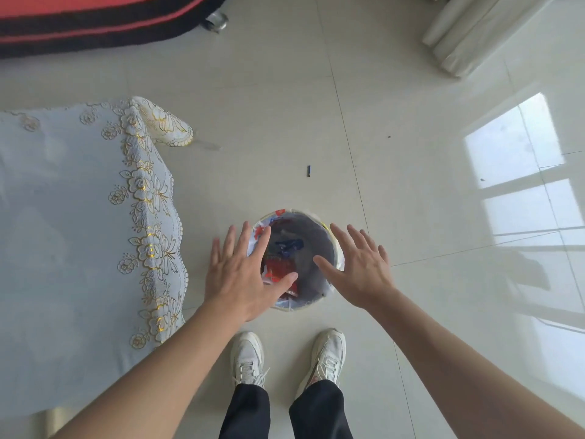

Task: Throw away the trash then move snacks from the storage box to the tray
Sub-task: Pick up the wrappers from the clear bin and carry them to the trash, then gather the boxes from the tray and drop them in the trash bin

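A small round trash bin (316,226) lined with a bag stands on the tiled floor just ahead of my feet. Red and blue wrappers (286,248) lie inside it. My left hand (243,277) hovers over the bin's left rim, palm down, fingers spread, holding nothing. My right hand (361,267) hovers over the right rim, likewise spread and empty. No storage box, tray or snacks are in view.
A table with a white gold-flowered cloth (79,232) stands to my left, close to the bin. A red and black piece of furniture (95,23) sits far left, a curtain (474,33) far right. A small dark scrap (308,171) lies on the floor beyond the bin.
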A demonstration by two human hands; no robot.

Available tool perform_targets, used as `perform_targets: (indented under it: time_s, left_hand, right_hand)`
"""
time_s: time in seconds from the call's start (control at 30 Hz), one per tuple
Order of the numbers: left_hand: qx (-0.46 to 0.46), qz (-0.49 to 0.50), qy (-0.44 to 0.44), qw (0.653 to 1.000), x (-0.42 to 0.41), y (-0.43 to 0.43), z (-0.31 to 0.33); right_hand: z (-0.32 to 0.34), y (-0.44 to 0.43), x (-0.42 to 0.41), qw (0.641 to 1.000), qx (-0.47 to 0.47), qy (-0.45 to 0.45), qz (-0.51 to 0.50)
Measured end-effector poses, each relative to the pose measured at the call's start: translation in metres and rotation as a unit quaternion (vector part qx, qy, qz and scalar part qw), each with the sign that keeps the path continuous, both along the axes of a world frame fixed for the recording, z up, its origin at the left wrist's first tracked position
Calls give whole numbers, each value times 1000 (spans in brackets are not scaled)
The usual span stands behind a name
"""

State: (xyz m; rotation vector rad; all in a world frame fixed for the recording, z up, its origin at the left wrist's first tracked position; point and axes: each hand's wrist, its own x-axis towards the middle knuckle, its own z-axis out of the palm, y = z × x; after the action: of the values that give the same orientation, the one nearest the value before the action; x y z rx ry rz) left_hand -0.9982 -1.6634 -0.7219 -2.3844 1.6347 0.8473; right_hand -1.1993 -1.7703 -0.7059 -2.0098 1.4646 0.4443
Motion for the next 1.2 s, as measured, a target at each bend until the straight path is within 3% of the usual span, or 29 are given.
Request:
perform_targets:
  time_s: [0.27,0.77,1.03,1.2]
  left_hand:
    - [-36,-37,-42,998,22,-21,123]
    - [-144,-52,-67,986,35,10,428]
    - [-181,-66,-115,974,34,62,512]
    - [-224,-32,-143,963,28,121,557]
  right_hand:
    - [114,-17,4,996,-81,-1,44]
    - [432,31,0,971,-234,-28,49]
    - [519,90,-22,952,-300,-38,44]
    - [554,123,-38,933,-342,-22,111]
